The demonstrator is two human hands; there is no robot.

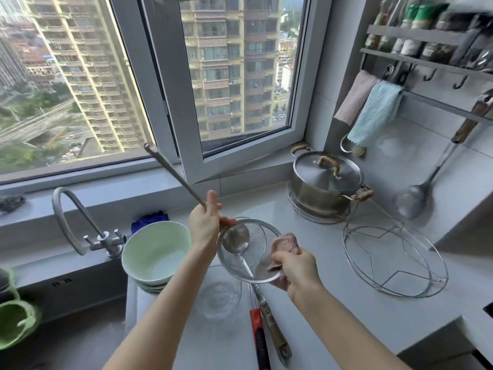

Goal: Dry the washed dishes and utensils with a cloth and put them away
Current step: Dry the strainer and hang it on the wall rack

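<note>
While left hand (204,222) grips strainer (259,236), right hand (296,271) clamps cloth (286,243) over rim.

I've free counter (306,236) mid-span; pot (324,188) blocks back corner, wire rack (394,260) right edge, bowls (156,252) left edge.

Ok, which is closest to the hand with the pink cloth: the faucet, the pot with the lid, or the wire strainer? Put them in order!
1. The wire strainer, touched by the pink cloth that the right hand grips.
2. The lidded pot, behind the hand, at the counter's back right.
3. The faucet, far off to the left by the sink.
</note>
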